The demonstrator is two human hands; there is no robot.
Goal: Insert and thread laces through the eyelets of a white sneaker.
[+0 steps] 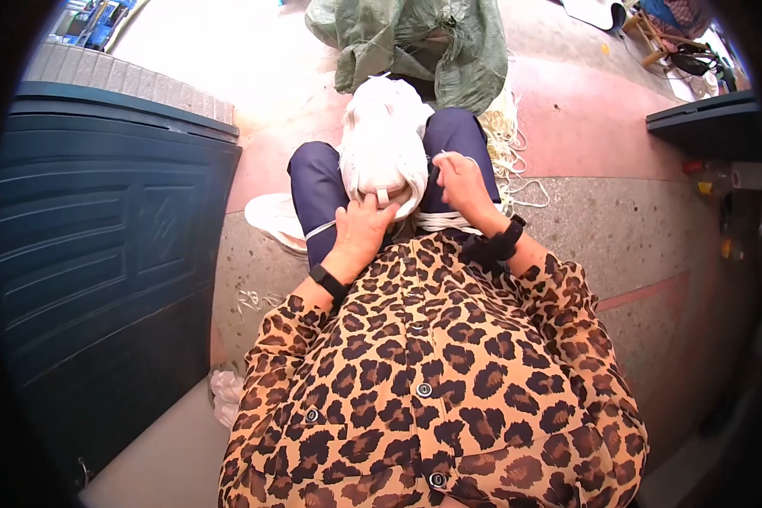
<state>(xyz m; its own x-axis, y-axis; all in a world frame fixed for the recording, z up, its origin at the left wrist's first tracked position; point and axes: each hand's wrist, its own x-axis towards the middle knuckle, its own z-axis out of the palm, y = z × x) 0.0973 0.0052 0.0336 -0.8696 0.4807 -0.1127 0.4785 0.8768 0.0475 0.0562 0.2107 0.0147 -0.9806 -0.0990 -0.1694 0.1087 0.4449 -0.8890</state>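
Head view: the left hand [362,232] grips the near rim of a white fabric shoe [387,148] between navy-trousered knees [316,165]; whether the right hand's [466,186] curled fingers pinch anything, I cannot tell.

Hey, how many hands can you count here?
2: the left hand touching the near end of the white shoe, and the right hand to the right of that shoe. No others show.
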